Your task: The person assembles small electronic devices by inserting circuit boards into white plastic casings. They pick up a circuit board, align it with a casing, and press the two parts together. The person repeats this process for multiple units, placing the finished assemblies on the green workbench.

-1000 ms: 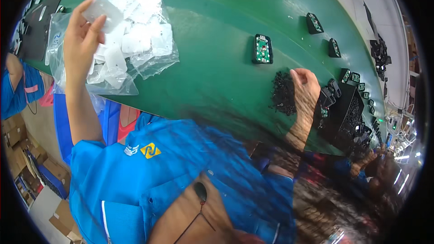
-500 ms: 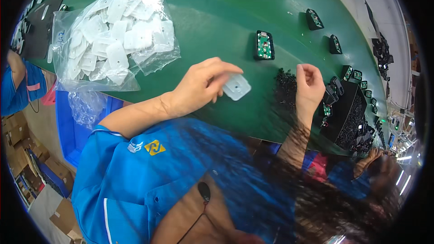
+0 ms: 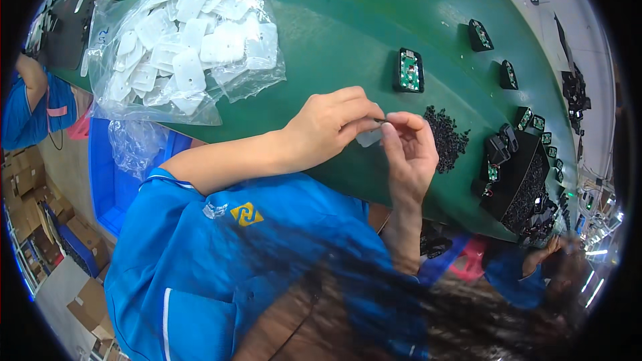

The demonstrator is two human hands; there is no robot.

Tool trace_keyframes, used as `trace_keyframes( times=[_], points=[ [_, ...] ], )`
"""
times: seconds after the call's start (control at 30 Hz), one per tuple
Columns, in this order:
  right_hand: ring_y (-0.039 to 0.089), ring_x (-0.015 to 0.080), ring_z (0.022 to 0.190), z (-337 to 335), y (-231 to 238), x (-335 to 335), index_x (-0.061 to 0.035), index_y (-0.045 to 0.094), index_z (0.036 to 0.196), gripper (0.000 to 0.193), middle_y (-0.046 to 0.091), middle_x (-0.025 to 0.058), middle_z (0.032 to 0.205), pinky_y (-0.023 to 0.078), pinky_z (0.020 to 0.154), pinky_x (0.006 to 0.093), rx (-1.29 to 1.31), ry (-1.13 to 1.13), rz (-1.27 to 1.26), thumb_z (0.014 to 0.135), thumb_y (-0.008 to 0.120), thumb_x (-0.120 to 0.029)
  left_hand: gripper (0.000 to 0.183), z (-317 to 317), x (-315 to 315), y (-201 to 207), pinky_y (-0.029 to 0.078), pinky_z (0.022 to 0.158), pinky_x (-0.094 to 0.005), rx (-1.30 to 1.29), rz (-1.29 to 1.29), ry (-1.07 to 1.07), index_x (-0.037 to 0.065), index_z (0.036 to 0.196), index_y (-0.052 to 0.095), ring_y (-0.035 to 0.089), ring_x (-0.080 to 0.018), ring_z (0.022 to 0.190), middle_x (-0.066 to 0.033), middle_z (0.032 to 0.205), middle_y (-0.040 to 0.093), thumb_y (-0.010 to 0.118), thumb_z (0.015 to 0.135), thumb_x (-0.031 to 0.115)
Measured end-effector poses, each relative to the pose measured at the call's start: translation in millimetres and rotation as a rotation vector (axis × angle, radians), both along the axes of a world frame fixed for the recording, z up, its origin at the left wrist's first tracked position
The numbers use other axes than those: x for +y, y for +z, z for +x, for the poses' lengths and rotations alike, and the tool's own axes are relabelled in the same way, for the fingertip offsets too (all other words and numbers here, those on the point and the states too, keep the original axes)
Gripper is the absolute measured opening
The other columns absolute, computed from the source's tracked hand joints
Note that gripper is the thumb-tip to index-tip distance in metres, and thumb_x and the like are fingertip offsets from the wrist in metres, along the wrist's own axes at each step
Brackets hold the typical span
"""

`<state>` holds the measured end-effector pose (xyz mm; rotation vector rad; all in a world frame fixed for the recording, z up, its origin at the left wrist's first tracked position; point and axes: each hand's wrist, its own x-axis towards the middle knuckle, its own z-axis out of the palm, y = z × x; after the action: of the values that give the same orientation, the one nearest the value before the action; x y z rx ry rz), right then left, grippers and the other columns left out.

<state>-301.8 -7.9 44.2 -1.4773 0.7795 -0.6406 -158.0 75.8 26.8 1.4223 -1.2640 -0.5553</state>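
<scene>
left hand (image 3: 328,127) and right hand (image 3: 409,154) meet over the green table (image 3: 334,33), fingers of both pinched shut on one small translucent white pad (image 3: 369,138); pad sits between the fingertips, just left of the pile of small black parts (image 3: 447,138); black housing with green board (image 3: 408,70) above that pile; bag of white pads (image 3: 184,47) well left of it

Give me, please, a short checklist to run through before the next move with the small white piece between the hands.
1. White plastic piece pinched by both hands: ok.
2. Left hand and right hand meet above the green table: ok.
3. Small dark part seated on the piece: cannot tell, fingers cover it.
4. Pile of small black parts beside the right hand: ok.
5. Bag of white pieces lying open-side near: cannot tell.
</scene>
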Motion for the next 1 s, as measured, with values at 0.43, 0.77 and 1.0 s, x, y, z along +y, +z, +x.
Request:
trace_keyframes(
  times=[0.43, 0.77, 1.0],
  points=[
    [0.049, 0.0098, 0.068, 1, 9, 3, -0.0012, 0.06, 0.089, 0.011, 0.057, 0.0068, 0.088, 0.04, 0.057, 0.0221, 0.109, -0.036, -0.455, 0.08, 0.065, 0.003, 0.03, 15, 13, 1, 0.048, 0.056, -0.0226, 0.589, 0.297, -0.046, -0.001, 0.119, 0.049, 0.058, -0.0098, 0.064, -0.0078, 0.085, 0.062, 0.055, 0.09, -0.001],
    [0.056, 0.0179, 0.085, 40, -17, 5, 0.0005, 0.054, 0.099, 0.014, 0.055, 0.015, 0.102, 0.049, 0.067, 0.0256, -0.204, -0.065, -0.589, 0.085, 0.056, 0.003, 0.02, 24, -2, 18, 0.046, 0.056, -0.0236, 0.524, 0.31, -0.097, -0.002, 0.105, 0.056, 0.056, -0.0102, 0.063, -0.0046, 0.082, 0.063, 0.063, 0.087, 0.007],
    [0.054, 0.013, 0.088, 50, -20, 4, 0.0012, 0.043, 0.103, 0.013, 0.048, 0.014, 0.109, 0.047, 0.078, 0.0267, -0.305, -0.201, -0.277, 0.093, 0.05, -0.003, 0.028, -3, 21, -4, 0.054, 0.064, -0.0276, 0.946, 0.307, -0.294, -0.003, 0.112, 0.046, 0.062, -0.0162, 0.082, -0.0131, 0.101, 0.057, 0.058, 0.091, 0.01]
  ],
)
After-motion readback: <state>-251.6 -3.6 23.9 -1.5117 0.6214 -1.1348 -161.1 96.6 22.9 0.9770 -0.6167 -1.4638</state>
